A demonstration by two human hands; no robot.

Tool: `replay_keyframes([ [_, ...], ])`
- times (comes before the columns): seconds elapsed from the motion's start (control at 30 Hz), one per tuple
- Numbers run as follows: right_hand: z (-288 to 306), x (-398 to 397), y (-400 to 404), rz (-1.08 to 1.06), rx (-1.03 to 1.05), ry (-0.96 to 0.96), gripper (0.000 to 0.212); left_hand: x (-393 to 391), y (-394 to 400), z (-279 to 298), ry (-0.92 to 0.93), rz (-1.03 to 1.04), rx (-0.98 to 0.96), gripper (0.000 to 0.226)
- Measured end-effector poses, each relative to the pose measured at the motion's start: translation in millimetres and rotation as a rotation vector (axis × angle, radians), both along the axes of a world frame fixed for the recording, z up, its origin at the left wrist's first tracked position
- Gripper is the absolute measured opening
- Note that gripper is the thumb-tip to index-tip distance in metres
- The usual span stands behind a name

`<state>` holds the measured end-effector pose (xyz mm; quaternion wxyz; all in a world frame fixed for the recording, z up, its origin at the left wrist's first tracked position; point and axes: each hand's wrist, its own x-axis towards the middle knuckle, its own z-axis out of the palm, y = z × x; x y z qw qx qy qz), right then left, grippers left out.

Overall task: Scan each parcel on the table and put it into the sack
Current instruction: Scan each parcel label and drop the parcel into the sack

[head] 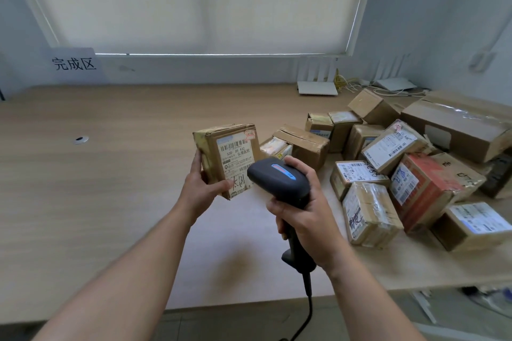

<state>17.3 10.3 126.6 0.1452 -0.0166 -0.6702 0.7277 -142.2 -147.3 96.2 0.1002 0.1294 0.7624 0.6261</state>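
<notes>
1. One parcel (227, 159) is up over the table (110, 174), pinched by the left hand (203, 187).
2. Right hand (303, 206) grips the scanner (277, 180).
3. The thumb may cover the label, so the scan could fail.

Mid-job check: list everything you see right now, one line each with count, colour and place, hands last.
held parcel: one, brown with white label, above the table centre, label toward the scanner
scanner: one, black with blue strip, corded, in front of the held parcel
parcel pile: about a dozen or more, mostly brown, one red, right side of the table
table: one, light wood
sign: one, white with black characters, on the wall at rear left
routers: two, white, with cables, rear right of the table
window blind: one, white, behind the table
sack: none in view
left hand: holds the parcel
right hand: grips the scanner handle
</notes>
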Motion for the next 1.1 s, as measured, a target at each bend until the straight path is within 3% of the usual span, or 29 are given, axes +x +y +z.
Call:
replay_keyframes([
  [0.6, 12.2, 14.1, -7.7, -0.122, 0.049, 0.071, 0.068, 3.3, -0.7, -1.5, 0.003, -0.07, 0.023, 0.111],
  [1.1, 13.0, 1.6, -4.5, -0.013, 0.093, 0.119, 0.071, 24.0, -22.2, -1.4, 0.139, 0.123, 0.013, 0.101],
])
